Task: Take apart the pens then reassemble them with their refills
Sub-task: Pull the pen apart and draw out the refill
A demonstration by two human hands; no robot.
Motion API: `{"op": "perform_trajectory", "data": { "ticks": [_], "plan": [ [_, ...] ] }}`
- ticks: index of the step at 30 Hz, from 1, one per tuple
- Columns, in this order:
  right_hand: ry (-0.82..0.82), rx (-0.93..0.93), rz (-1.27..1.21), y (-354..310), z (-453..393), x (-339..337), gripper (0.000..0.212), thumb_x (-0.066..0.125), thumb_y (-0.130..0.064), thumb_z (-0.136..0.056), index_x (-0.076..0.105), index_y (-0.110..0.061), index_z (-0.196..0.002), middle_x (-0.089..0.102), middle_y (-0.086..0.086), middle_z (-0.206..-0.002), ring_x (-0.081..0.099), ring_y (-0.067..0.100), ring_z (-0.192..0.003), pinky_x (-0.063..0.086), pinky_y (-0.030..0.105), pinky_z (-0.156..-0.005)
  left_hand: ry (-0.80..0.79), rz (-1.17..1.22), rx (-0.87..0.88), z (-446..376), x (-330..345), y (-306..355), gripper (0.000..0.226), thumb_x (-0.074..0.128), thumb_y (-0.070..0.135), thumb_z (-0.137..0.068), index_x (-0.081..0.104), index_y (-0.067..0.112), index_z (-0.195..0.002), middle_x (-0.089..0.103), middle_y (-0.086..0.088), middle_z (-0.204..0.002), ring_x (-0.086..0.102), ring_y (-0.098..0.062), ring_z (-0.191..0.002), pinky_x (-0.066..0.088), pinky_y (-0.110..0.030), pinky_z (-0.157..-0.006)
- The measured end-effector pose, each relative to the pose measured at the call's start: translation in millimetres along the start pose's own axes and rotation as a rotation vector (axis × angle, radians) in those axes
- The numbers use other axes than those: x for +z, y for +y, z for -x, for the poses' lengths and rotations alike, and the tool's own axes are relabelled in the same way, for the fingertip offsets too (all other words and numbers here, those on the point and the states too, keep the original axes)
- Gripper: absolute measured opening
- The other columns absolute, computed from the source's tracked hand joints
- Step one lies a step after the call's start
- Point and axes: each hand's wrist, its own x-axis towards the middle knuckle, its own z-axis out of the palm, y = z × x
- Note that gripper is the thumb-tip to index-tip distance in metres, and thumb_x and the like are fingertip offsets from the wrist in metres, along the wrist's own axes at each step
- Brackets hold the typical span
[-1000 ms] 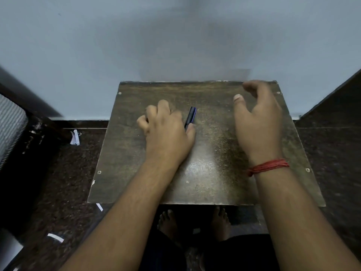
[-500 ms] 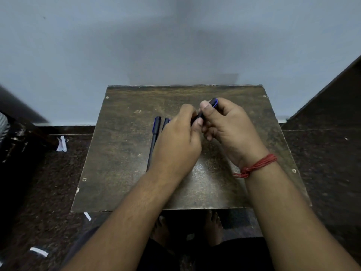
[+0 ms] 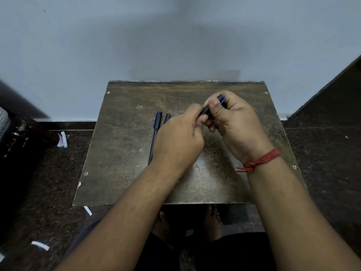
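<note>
A dark pen with blue trim (image 3: 207, 110) is held above the middle of a small brown wooden table (image 3: 121, 153). My right hand (image 3: 236, 124) grips its far, capped end between thumb and fingers. My left hand (image 3: 179, 137) grips the near end, which its fingers hide. Two more dark pens lie side by side on the table just left of my left hand: one (image 3: 155, 133) shows most of its length, and only the tip of the other (image 3: 167, 118) shows past my knuckles.
The table stands against a pale blue wall. Dark speckled floor surrounds it, with white paper scraps (image 3: 62, 139) at the left. My bare feet (image 3: 162, 223) show below the table's near edge. A dark panel (image 3: 332, 98) rises at the right.
My left hand lifted one pen off the table and my right hand came in to grip its far end. The two other pens are now uncovered. The camera view shifted slightly.
</note>
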Motion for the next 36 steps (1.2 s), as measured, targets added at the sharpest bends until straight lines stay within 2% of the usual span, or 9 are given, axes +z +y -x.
{"op": "perform_trajectory", "data": {
  "ticks": [6,12,14,17,19,21,26,30,36],
  "plan": [
    [-0.013,-0.043,-0.031,-8,0,-7,0.015,0.053,-0.019,-0.096,0.059,-0.009,-0.087,0.060,0.003,-0.071,0.052,0.016,-0.063,0.042,0.026,-0.057,-0.024,-0.008,0.052,-2,-2,2,0.020,0.044,0.030,-0.103,0.060,0.025,-0.115,0.051,0.010,-0.062,0.050,-0.010,-0.053,0.040,-0.031,-0.048],
    [0.283,-0.088,-0.259,-23,-9,-42,0.019,0.044,-0.013,-0.105,0.054,-0.009,-0.091,0.062,0.003,-0.077,0.062,0.016,-0.067,0.050,0.025,-0.062,0.019,0.114,-0.065,-1,0,-18,0.020,0.041,0.031,-0.105,0.060,0.025,-0.111,0.052,0.008,-0.061,0.046,-0.008,-0.049,0.032,-0.025,-0.047],
    [0.288,-0.052,-0.073,-18,-9,-44,0.012,0.048,-0.013,-0.104,0.054,-0.010,-0.094,0.063,0.004,-0.079,0.064,0.016,-0.066,0.052,0.026,-0.060,0.060,0.164,-0.096,-2,0,-18,0.019,0.042,0.028,-0.104,0.060,0.024,-0.109,0.048,0.010,-0.058,0.042,-0.006,-0.047,0.029,-0.024,-0.046],
    [0.248,0.043,0.565,-3,-7,-29,0.007,0.058,-0.018,-0.099,0.053,-0.017,-0.103,0.065,0.004,-0.083,0.066,0.019,-0.068,0.054,0.035,-0.062,0.078,0.167,-0.109,-1,3,-16,0.019,0.042,0.028,-0.105,0.060,0.022,-0.109,0.045,0.010,-0.058,0.042,-0.007,-0.049,0.029,-0.027,-0.047],
    [0.191,0.046,0.969,5,-5,-19,0.015,0.065,-0.025,-0.095,0.054,-0.019,-0.103,0.063,0.002,-0.089,0.062,0.020,-0.078,0.045,0.030,-0.070,0.078,0.162,-0.119,0,5,-17,0.020,0.042,0.028,-0.105,0.060,0.021,-0.109,0.046,0.010,-0.060,0.042,-0.007,-0.050,0.032,-0.029,-0.047],
    [0.123,0.049,1.171,8,-3,-7,0.016,0.066,-0.026,-0.094,0.058,-0.015,-0.103,0.059,0.002,-0.097,0.057,0.021,-0.091,0.036,0.026,-0.073,0.089,0.177,-0.133,0,5,-19,0.019,0.042,0.027,-0.105,0.059,0.020,-0.107,0.046,0.010,-0.061,0.042,-0.007,-0.051,0.031,-0.026,-0.047],
    [0.098,0.092,1.204,14,-1,7,0.015,0.064,-0.025,-0.095,0.058,-0.014,-0.102,0.068,0.007,-0.101,0.062,0.025,-0.098,0.047,0.031,-0.077,0.095,0.179,-0.146,-2,4,-19,0.019,0.041,0.025,-0.105,0.058,0.018,-0.106,0.046,0.009,-0.062,0.044,-0.007,-0.054,0.033,-0.025,-0.048],
    [0.117,0.151,1.197,12,0,7,0.016,0.063,-0.028,-0.096,0.056,-0.014,-0.097,0.066,0.008,-0.096,0.057,0.022,-0.085,0.039,0.030,-0.069,0.080,0.155,-0.151,-1,3,-17,0.020,0.041,0.025,-0.105,0.059,0.017,-0.107,0.049,0.009,-0.065,0.046,-0.008,-0.057,0.037,-0.029,-0.052],
    [0.122,0.198,1.187,14,-3,-1,0.021,0.064,-0.033,-0.095,0.058,-0.014,-0.091,0.063,0.004,-0.085,0.057,0.021,-0.081,0.039,0.030,-0.068,0.048,0.151,-0.158,0,2,-14,0.022,0.040,0.025,-0.105,0.060,0.015,-0.108,0.053,0.005,-0.069,0.052,-0.014,-0.061,0.045,-0.039,-0.056]
  ]
}}
